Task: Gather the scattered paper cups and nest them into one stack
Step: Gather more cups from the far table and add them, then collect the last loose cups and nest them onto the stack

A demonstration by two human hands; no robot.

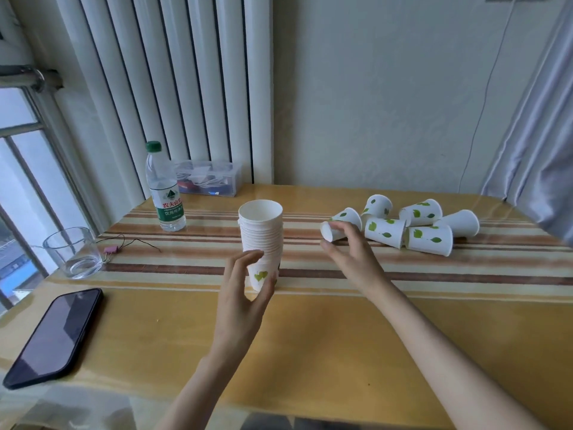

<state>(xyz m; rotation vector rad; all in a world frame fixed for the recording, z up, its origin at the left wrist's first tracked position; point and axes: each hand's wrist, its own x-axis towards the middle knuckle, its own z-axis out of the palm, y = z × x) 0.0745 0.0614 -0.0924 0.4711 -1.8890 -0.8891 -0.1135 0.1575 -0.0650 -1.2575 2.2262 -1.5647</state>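
Observation:
A tall stack of nested white paper cups (262,231) with green leaf prints stands upright at the table's middle. My left hand (245,293) wraps its base, thumb in front and fingers on the right side. To the right, several loose cups (429,240) lie on their sides in a cluster. My right hand (350,252) is at the leftmost of them, a tipped cup (333,229) with its base facing me. The fingers rest over its top and the thumb sits just under its base.
A water bottle (166,187) and a clear plastic box (206,178) stand at the back left. A glass (73,252) and a thin wire with a pink clip (110,249) are at the left edge. A dark phone (54,338) lies front left. A grey curtain (539,150) hangs at right.

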